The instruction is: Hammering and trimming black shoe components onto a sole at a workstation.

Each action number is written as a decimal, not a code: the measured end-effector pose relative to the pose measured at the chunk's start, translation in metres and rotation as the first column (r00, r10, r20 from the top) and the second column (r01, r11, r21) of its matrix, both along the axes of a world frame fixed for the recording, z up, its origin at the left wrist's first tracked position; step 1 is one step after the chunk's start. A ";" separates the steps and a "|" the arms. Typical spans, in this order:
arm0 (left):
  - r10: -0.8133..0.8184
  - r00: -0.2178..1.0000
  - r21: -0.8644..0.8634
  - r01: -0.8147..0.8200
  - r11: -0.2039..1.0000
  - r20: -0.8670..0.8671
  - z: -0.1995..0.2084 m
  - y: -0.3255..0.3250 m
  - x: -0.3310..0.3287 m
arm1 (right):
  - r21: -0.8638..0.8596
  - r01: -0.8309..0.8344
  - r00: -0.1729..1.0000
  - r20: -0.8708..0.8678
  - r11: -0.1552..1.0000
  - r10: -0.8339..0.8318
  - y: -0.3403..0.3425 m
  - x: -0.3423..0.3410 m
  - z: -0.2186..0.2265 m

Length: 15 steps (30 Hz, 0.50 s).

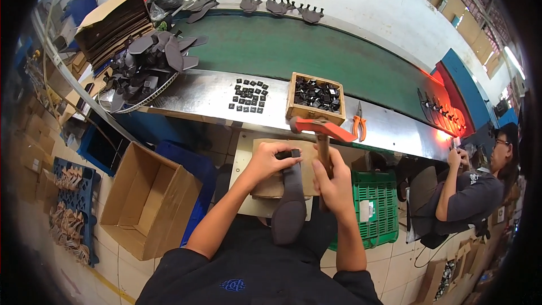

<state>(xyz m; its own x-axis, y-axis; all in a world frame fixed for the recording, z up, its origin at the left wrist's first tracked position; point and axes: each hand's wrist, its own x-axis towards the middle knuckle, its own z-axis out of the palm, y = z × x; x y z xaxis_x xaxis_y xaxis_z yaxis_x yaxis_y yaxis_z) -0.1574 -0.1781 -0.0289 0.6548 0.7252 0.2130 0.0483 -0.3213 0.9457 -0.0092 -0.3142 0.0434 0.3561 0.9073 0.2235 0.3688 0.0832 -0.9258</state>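
Observation:
Between the thumb and fingers of my left hand [267, 162] is the heel end of a dark brown shoe sole [289, 214]. A small square black heel cap [295, 153] shows at the tip of the heel, by my fingertips. The sole's broad toe part points toward my body. Wrapped round the wooden handle of a hammer is my right hand [335, 185]. The orange-red hammer head [327, 128] is raised just beyond and right of the heel. Under the sole is a cardboard-covered work block [268, 190].
Rows of black caps [249, 101] lie on the metal bench beside a wooden box [290, 101] of more caps. Orange-handled pliers [359, 127] lie to its right. A tray of soles [164, 51], a carton [132, 200] and a green crate [375, 209] surround me. A co-worker [471, 192] sits right.

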 end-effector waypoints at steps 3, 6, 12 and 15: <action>-0.049 0.994 -0.027 0.052 0.998 0.100 0.000 0.002 0.003 | -0.077 -0.037 0.978 -0.208 0.996 0.020 -0.031 -0.011 0.019; -0.069 0.992 -0.034 0.072 0.997 0.102 0.004 0.003 0.005 | 0.051 -0.015 0.995 0.097 0.999 0.010 -0.047 -0.014 0.022; -0.053 0.988 -0.021 0.057 0.998 0.142 -0.001 0.003 0.003 | -0.021 -0.015 0.953 0.303 1.000 0.021 -0.046 -0.027 0.024; -0.082 0.993 -0.139 0.094 0.986 0.085 0.000 0.001 -0.001 | -0.081 -0.001 0.968 0.249 0.997 0.021 -0.052 -0.025 0.034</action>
